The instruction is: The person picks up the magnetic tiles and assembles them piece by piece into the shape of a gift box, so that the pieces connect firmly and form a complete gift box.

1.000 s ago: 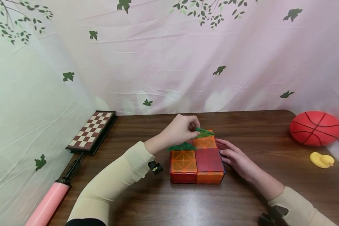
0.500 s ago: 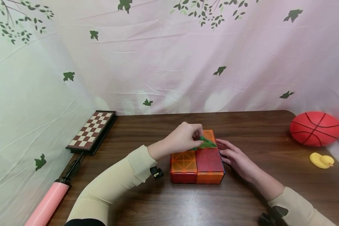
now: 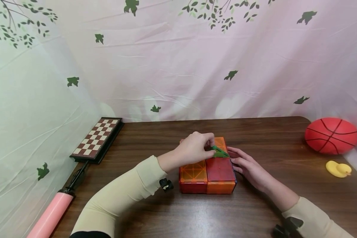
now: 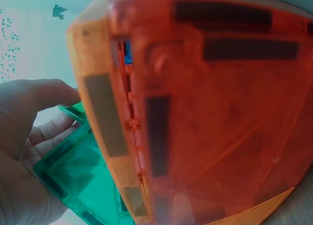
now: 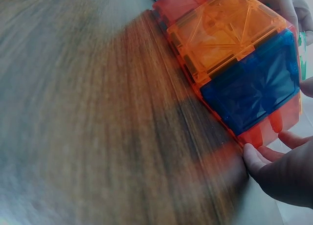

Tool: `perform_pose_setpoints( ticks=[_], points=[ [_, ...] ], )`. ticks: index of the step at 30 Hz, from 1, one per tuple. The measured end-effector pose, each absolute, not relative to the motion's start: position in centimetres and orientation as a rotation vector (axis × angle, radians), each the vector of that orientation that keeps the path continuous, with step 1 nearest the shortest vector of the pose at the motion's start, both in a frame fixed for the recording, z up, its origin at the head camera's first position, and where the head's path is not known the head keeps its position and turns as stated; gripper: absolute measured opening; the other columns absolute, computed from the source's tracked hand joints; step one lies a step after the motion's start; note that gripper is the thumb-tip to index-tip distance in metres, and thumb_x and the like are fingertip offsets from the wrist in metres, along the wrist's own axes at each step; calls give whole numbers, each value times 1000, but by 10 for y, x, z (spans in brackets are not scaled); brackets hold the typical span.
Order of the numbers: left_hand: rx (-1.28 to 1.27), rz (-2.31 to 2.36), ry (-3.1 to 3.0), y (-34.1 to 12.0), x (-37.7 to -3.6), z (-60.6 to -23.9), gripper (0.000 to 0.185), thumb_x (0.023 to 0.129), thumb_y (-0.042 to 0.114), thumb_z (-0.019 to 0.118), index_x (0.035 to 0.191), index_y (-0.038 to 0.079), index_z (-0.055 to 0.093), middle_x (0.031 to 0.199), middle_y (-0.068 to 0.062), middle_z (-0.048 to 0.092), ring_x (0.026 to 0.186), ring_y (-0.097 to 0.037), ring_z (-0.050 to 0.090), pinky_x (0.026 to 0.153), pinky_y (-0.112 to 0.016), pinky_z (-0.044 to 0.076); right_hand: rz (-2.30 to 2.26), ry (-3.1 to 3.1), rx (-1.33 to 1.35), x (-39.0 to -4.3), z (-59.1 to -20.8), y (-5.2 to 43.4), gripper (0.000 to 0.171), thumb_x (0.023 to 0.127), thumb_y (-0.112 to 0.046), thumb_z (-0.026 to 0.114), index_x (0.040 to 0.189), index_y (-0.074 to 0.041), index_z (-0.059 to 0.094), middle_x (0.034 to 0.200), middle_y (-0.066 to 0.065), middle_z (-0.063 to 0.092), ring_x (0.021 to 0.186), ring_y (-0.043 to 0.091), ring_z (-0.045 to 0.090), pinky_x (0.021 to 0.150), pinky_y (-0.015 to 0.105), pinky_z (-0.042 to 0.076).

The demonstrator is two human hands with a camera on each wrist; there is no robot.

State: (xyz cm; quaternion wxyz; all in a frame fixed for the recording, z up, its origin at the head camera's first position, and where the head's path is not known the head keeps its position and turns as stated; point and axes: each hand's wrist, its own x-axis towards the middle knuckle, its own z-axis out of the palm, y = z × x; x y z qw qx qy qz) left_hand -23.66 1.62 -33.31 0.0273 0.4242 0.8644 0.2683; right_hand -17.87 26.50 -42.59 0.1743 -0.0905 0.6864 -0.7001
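Note:
A low box of see-through magnetic tiles [image 3: 220,168], orange and red on top and front, sits mid-table. My left hand [image 3: 193,148] reaches over its top, pinching a green magnetic tile [image 3: 220,152] between thumb and fingers. That tile is tilted, its lower edge at the red top tile. In the left wrist view, a second green tile [image 4: 80,178] shows below the left hand [image 4: 22,137]; the head view hides it behind that hand. My right hand [image 3: 250,168] rests its extended fingers against the box's right side, beside a blue tile [image 5: 254,83] in the right wrist view.
A folded checkered board [image 3: 97,137] lies at the table's left, by a pink pump-like tube [image 3: 52,215] with a black end. On the right are a red ball [image 3: 332,135] and a yellow toy duck [image 3: 338,169]. A printed curtain [image 3: 178,66] hangs behind the table.
My left hand has moved slightly right and nearer, bringing the pinched green tile down to the red top tile. The other green tile has become covered by the hand. My right hand stays put.

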Motion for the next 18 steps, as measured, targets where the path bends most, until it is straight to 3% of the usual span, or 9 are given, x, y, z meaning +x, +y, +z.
perform_pose_setpoints(
  ticks=[9,14,18],
  points=[
    [1314,886,2641,10,-240,-333,15,93,20,75,95,13,62,80,6,64,69,-7,57,63,-19,47,-1990,1943,-256,-179,-426,264,59,108,-17,41,161,-3,19,163,25,22,124,6,53,99,22,47],
    [1163,1171,2695,-11,-242,-330,27,101,30,65,116,8,65,110,-3,69,99,-12,66,89,-28,52,-1982,1937,-237,-176,-424,264,61,109,-22,43,162,-3,19,164,24,20,127,7,50,99,23,46],
    [778,1547,2729,-40,-235,-337,35,105,31,56,129,5,62,129,-11,64,119,-25,61,103,-44,46,-1956,1905,-211,-168,-420,265,64,111,-33,39,163,-4,15,166,21,17,137,16,41,100,24,45]
  ],
)
